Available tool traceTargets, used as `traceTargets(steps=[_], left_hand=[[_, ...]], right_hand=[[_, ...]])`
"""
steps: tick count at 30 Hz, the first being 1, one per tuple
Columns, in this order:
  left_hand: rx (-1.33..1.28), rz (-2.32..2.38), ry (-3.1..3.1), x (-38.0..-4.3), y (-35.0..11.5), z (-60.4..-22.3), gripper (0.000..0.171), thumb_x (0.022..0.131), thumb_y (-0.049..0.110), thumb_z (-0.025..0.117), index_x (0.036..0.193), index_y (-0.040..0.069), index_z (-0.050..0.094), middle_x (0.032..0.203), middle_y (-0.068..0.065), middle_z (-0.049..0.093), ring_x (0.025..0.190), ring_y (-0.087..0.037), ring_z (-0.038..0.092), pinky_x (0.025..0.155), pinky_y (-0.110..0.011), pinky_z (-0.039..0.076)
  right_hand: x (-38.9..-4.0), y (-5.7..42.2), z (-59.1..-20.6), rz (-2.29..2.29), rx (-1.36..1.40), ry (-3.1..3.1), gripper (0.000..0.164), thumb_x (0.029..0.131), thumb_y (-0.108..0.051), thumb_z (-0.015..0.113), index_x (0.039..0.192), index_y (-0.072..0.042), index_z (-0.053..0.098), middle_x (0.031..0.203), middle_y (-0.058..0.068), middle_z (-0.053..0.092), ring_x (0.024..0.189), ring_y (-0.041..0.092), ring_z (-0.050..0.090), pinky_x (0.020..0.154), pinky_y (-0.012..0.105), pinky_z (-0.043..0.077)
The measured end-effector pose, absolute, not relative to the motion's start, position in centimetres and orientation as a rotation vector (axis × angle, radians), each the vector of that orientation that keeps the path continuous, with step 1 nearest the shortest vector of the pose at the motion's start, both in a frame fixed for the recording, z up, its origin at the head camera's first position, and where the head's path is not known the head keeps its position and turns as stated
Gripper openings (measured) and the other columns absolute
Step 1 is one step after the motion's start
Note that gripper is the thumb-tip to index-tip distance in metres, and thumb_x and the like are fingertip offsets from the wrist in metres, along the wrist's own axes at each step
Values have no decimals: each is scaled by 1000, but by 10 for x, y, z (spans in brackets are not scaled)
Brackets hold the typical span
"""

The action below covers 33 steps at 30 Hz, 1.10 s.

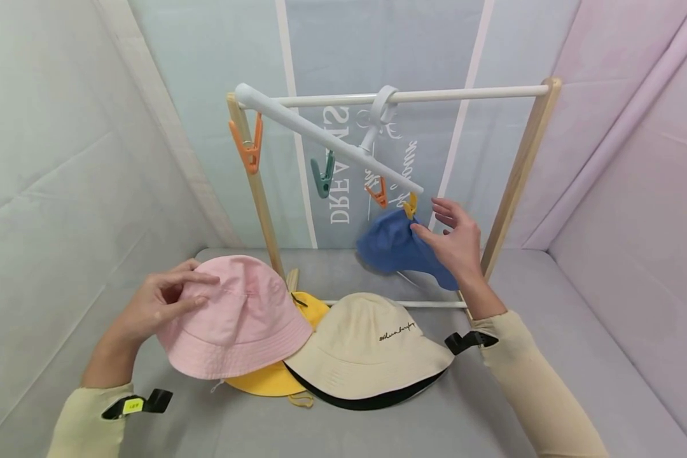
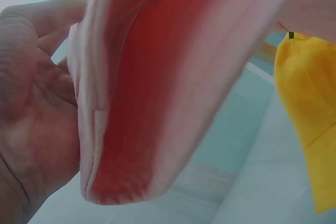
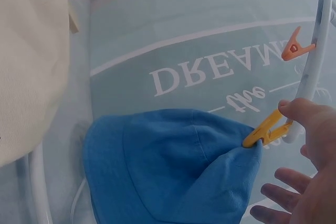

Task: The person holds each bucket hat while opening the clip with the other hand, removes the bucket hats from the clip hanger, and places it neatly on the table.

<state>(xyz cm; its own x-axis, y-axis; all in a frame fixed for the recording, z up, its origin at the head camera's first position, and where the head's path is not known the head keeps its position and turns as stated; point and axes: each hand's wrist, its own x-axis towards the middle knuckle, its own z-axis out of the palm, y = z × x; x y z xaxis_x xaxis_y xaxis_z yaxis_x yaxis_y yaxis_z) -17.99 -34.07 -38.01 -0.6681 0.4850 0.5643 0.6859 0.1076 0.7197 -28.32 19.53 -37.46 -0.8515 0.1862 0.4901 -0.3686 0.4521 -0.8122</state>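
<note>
My left hand (image 1: pixel 151 302) holds a pink bucket hat (image 1: pixel 243 312) by its crown, fingers on top and thumb in front. In the left wrist view the hat's inside looks reddish. A blue hat (image 3: pixel 168 166) hangs from a yellow clothespin (image 3: pixel 265 130) at the near end of a white clip hanger (image 1: pixel 309 130). My right hand (image 1: pixel 460 245) is beside that clothespin, its thumb at the clothespin's end and its other fingers spread apart. Below lie a cream bucket hat (image 1: pixel 366 337) with black script and a yellow hat (image 1: pixel 269 380), partly covered by the pink and cream ones.
A wooden-sided rack has a white top rail (image 1: pixel 469 94), over which the hanger's hook (image 1: pixel 383 102) loops. Along the hanger are an orange clothespin (image 1: pixel 252 152), a green clothespin (image 1: pixel 324 178) and a smaller-looking orange clothespin (image 1: pixel 379 192). Fabric walls with printed lettering (image 1: pixel 340 178) enclose the grey surface.
</note>
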Motion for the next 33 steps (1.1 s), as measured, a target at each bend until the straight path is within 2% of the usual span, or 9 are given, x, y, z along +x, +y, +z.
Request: traceTargets(steps=[9,14,24,33], left_hand=[[-1027,-1598,-2292,-185,-354,-384,49,92,-29,60,129,-3,80,141,14,72,125,-1,64,99,-9,51],[-925,-1534,-2371,-187,-368,-387,46,94,-24,63,129,-1,81,139,19,72,126,5,63,96,-7,49],[-825,-1433,-2452,-190,-390,-394,43,95,-21,66,128,1,81,141,29,70,138,18,57,103,0,45],[-758,-1353,-2522,-194,-406,-401,40,96,-18,68,128,1,81,142,34,66,132,20,57,98,0,46]], right_hand=[[-286,194,-376,1396,172,-2173,67,95,-21,93,155,-7,66,157,22,70,146,45,68,122,67,53],[-286,193,-377,1376,169,-2178,67,95,-22,93,155,-9,66,157,21,70,146,45,68,122,66,54],[-288,193,-375,1372,155,-2191,68,95,-21,92,156,-8,65,157,23,69,147,44,67,121,67,54],[-290,192,-375,1386,145,-2194,69,95,-22,92,156,-7,65,156,24,69,147,45,67,122,67,53]])
